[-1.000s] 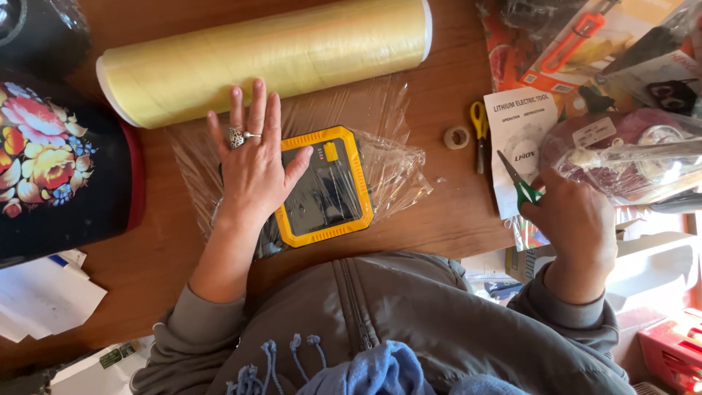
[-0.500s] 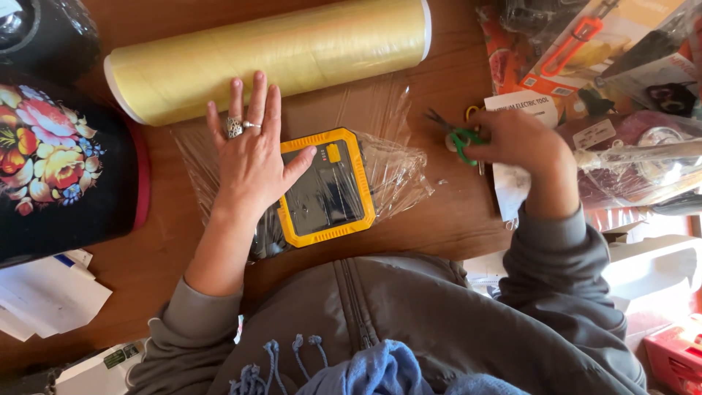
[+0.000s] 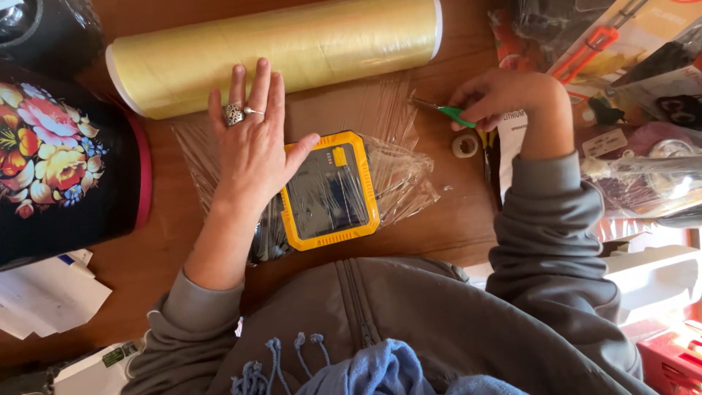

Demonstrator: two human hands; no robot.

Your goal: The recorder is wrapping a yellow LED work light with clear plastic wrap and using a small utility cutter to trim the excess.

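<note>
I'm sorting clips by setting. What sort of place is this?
Probably a home craft or packing table: a big yellowish roll of cling film on a cluttered brown wooden tabletop, small green-handled scissors, and a painted black floral container.

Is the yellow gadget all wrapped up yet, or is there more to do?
Partly. The yellow gadget already lies under clear film. In hand: the left hand presses film and gadget flat, and the right hand holds green-handled scissors at the film's edge. Left to do: the film looks uncut from the big roll, and its ends lie loose.
</note>
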